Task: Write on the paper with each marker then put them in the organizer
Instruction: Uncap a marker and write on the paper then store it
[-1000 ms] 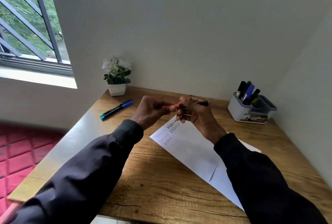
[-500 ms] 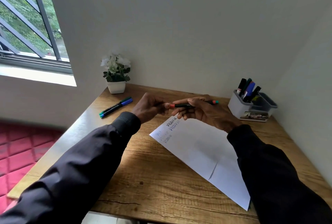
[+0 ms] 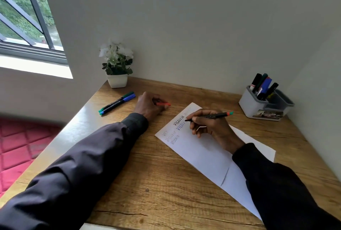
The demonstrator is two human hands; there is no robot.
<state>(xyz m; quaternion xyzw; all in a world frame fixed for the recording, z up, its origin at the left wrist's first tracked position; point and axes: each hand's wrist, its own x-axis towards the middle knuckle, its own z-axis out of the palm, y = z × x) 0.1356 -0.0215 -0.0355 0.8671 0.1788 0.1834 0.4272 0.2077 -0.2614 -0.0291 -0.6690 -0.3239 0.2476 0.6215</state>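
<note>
My right hand grips a black marker with an orange and teal end, its tip down on the white paper beside several written words. My left hand rests on the desk left of the paper and holds the marker's orange cap. Two capped markers, one green and one blue, lie side by side on the desk further left. The grey and white organizer stands at the back right with several markers upright in it.
A small white pot of white flowers sits at the desk's back left corner. Walls close the desk at the back and right. A window is at the upper left, and red cushioning lies below the desk's left edge.
The cap came off the marker. My left hand carried it down to the desk; my right hand brought the marker tip down onto the paper.
</note>
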